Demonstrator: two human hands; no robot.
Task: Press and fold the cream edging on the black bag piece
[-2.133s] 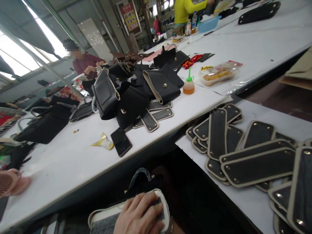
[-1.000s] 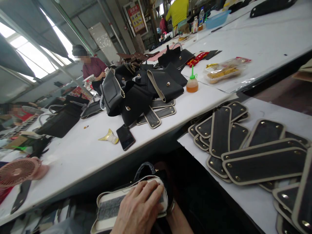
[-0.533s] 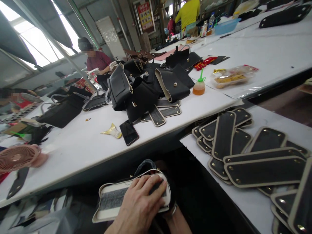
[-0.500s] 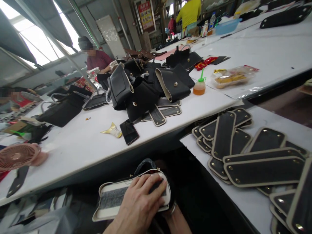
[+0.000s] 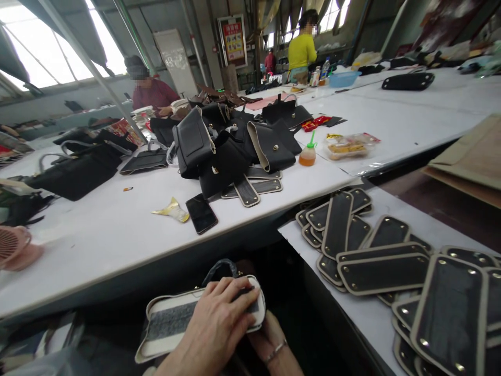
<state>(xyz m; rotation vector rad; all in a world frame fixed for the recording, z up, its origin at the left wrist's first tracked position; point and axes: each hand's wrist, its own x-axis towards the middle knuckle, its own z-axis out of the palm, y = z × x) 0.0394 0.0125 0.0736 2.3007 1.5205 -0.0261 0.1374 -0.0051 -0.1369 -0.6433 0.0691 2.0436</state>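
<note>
Low in front of me is a bag (image 5: 168, 326), its pale base with a grey fuzzy strip facing up and a dark loop handle (image 5: 221, 269) at its far side. My left hand (image 5: 221, 310) lies over the right end of this base, fingers bent across the strip and pressed on it. Under and beside the same end, my right hand (image 5: 266, 331), with a bracelet at the wrist, grips the bag's side. Its fingertips are mostly hidden by the bag. To the right lie several black base panels (image 5: 383, 274) with beige edging and metal studs.
Black handbags (image 5: 230, 141) are piled on the long white table (image 5: 117, 240). Near its front edge lie a phone (image 5: 201, 214) and a yellow wrapper (image 5: 172, 210). A bottle of amber liquid (image 5: 307, 155), a food tray (image 5: 348, 146) and a pink fan (image 5: 18, 248) stand about. Other people work farther back.
The view has tilted and turned right, so table items sit further left. Both hands stay on the bag's right end; more of the right hand and wrist shows.
</note>
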